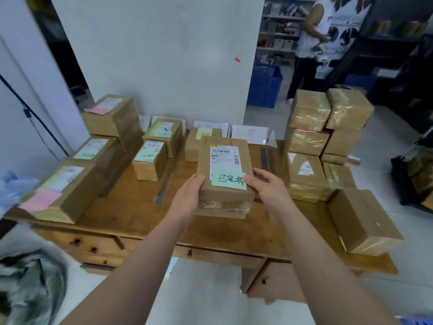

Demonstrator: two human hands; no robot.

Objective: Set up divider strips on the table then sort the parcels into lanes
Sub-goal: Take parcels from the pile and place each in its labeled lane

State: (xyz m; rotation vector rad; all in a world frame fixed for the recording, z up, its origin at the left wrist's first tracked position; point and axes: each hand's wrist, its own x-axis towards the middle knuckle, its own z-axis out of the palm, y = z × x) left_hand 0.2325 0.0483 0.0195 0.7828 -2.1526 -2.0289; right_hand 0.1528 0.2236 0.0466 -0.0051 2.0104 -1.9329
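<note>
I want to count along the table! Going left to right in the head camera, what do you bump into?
Long brown parcel with a pink note → small brown parcel with a green label → left hand → held brown parcel with a green note → right hand → tall stack of taped brown parcels.

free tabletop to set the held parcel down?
Bare wood along the table front edge, and between the left hand and the left divider strip. Crowded: stacked parcels at right, left-side parcels.

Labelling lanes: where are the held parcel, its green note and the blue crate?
held parcel [223, 158]: head view, top face.
green note [229, 181]: head view, its middle.
blue crate [263, 90]: head view, front wall.
</note>
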